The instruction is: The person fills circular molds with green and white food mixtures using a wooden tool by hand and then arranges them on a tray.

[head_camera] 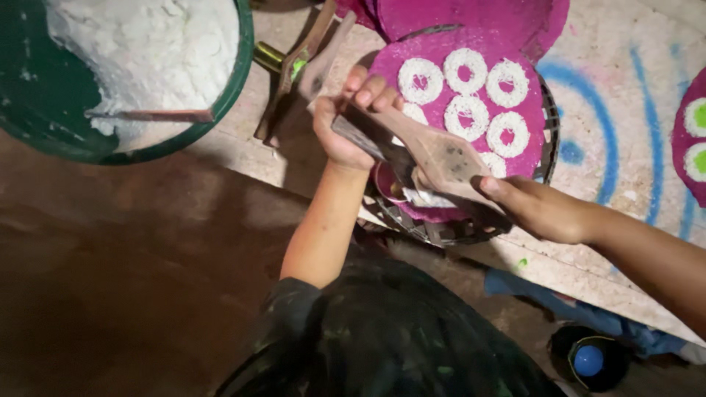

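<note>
My left hand (340, 131) is shut around the long handle of a wooden hinged press (441, 156). My right hand (535, 209) comes in from the right and grips the wide end of the same press. The press is held just above the near edge of a magenta sheet (441, 55) that carries several white rings of paste (465, 72). White paste (426, 197) shows under the press. The sheet lies on a round woven tray (550, 140). A small pink cup (382, 184) sits below the press, partly hidden.
A green basin (239, 73) of white paste with a stick (158, 115) in it stands at upper left. A second wooden press (290, 73) lies beside it. More magenta sheets (471, 15) lie at the top, one at the right edge (691, 140). A blue cloth (559, 300) and a dark pot with a blue ball (588, 360) sit lower right.
</note>
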